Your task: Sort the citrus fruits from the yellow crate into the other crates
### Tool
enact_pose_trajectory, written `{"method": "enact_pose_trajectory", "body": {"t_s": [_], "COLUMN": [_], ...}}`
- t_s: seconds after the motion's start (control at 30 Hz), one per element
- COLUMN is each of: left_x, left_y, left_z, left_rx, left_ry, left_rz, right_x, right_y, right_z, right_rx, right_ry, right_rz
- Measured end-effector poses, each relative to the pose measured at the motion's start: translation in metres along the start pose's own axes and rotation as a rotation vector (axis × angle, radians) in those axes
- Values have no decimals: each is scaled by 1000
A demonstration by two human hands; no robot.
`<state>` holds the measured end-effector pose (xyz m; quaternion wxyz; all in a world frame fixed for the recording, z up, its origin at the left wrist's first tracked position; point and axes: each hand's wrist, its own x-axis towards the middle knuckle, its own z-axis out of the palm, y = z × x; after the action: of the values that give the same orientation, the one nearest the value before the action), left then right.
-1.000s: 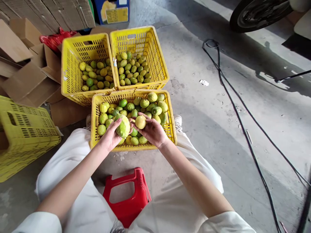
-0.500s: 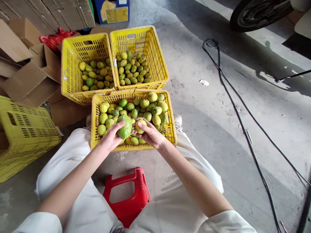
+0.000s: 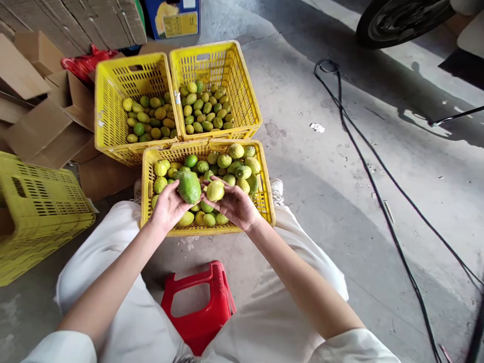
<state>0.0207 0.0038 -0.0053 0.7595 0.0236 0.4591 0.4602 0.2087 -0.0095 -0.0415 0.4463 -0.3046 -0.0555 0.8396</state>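
Left hand (image 3: pixel 165 207) cradles green fruit (image 3: pixel 189 187), right hand (image 3: pixel 241 205) yellow fruit (image 3: pixel 215 191); slack grip could let either roll into crate (image 3: pixel 212 231) beneath hands, bruising it.

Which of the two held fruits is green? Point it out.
The larger fruit, in the left hand: its skin is green, whereas the smaller fruit, in the right hand, is pale yellow.
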Motion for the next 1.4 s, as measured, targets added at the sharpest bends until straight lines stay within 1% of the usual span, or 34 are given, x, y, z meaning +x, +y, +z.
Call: {"method": "enact_pose_trajectory", "body": {"t_s": [0.17,0.3,0.4,0.47,0.6,0.73,0.93,1.17,1.27,1.4], "left_x": [3,2,1,0,-2,-4,-1,-1,-1,-1], "left_y": [-8,-11,-9,-7,-2,-1,-3,-4,-3,-2], "left_z": [-9,-9,-5,-2,3,3,-2,-3,-3,-2], "left_rx": [76,86,71,41,-74,-114,-49,-26,-74,-133], "left_ry": [-59,-81,-59,-17,76,47,31,-13,11,24], "left_rz": [29,35,1,-40,-76,-50,-2,-18,-40,-42], "right_x": [-1,-1,0,1,2,3,1,-1,0,2], "right_y": [5,5,2,1,-2,-2,0,1,-1,-4], "right_z": [-2,-1,-1,-2,-5,-6,-1,0,-2,-6], "right_rx": [-73,-62,-70,-48,31,36,-4,4,12,31], "right_ry": [43,60,81,92,55,56,123,91,88,38], "right_rz": [-33,-50,-55,-38,-11,-41,-18,-45,-39,-52]}}
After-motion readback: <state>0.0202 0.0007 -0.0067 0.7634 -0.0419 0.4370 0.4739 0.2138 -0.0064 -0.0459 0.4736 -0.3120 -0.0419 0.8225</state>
